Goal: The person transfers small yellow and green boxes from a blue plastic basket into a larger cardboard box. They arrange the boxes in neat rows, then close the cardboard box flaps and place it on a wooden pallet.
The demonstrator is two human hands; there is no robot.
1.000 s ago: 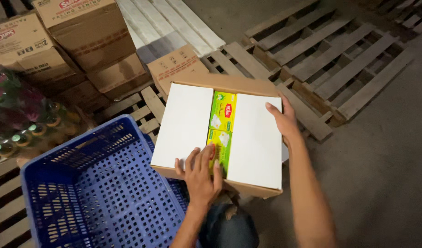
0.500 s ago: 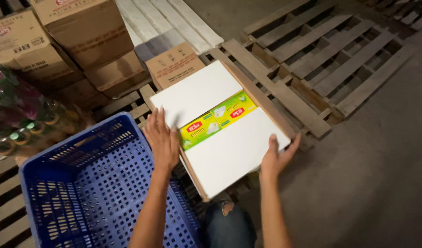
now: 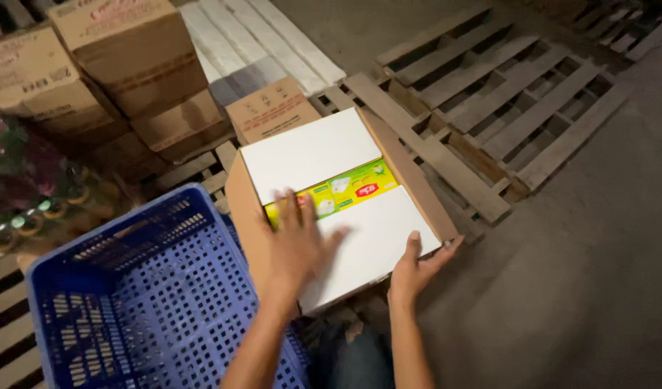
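Observation:
A brown cardboard carton (image 3: 406,169) with two white inner flaps lies turned at an angle in front of me. Between the flaps a strip of green and yellow packets (image 3: 352,189) shows. My left hand (image 3: 296,241) lies flat on the carton's top, fingers spread over the gap and the near flap. My right hand (image 3: 415,268) grips the carton's near right corner, thumb on the white flap (image 3: 367,241).
An empty blue plastic crate (image 3: 140,295) stands at the lower left, touching the carton. Stacked brown cartons (image 3: 122,61) and wrapped bottles (image 3: 21,194) are at the left. Wooden pallets (image 3: 503,94) lie beyond, bare concrete floor (image 3: 590,288) to the right.
The carton has been turned and shifted slightly. My left hand moved from the carton's left edge onto its top. My right hand stays at the near right corner.

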